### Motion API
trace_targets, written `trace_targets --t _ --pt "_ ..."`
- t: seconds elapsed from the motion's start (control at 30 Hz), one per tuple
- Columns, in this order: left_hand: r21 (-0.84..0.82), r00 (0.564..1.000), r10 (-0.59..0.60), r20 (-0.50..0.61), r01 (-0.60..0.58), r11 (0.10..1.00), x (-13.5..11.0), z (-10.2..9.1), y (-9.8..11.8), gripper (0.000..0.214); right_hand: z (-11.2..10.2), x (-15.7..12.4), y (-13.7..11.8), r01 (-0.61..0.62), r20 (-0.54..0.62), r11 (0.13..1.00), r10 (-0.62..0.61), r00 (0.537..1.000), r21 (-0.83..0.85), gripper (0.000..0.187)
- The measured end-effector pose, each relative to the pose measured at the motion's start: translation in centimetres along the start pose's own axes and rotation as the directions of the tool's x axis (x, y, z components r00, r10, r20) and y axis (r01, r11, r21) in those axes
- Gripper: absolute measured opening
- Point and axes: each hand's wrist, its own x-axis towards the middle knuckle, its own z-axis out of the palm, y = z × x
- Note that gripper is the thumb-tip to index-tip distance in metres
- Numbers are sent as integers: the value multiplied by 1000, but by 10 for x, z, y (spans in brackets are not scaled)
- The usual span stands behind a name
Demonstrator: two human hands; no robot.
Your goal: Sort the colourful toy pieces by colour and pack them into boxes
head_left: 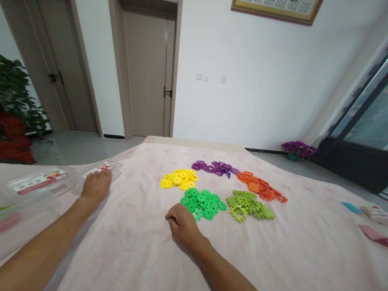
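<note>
My left hand (96,185) is closed over the near edge of a clear plastic container (114,164) with a red and white label. Its fingertips are hidden behind the knuckles. On the cloth, my right hand (184,225) rests with curled fingers, and nothing shows in it. Just beyond that hand lies a pile of green disc-shaped plastic pieces (205,203). Yellow pieces (180,178) sit behind it to the left. Lime-green gear-like pieces (249,205), orange pieces (260,187) and purple pieces (214,167) form further piles.
More clear plastic boxes (41,181) stand at the left, one holding something pink and green. A pale pink cloth (133,256) covers the table. At the right are a blue item (352,207), a white item (377,213) and a folded pink item (377,237).
</note>
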Motion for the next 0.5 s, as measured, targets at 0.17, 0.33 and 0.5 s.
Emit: trace_targets --t 0.17,0.33,0.5 --pt "-87 969 155 -192 -174 981 -27 4 16 52 -1 1 0 10 16 1000 -10 1000 2 26" --pt "-269 925 269 -268 -340 901 -67 1 45 50 0 0 0 10 3 1000 -10 1000 9 25" --pt "-436 862 373 -343 -498 749 -90 -12 59 41 -1 -1 1 3 -15 1000 -3 1000 26 22"
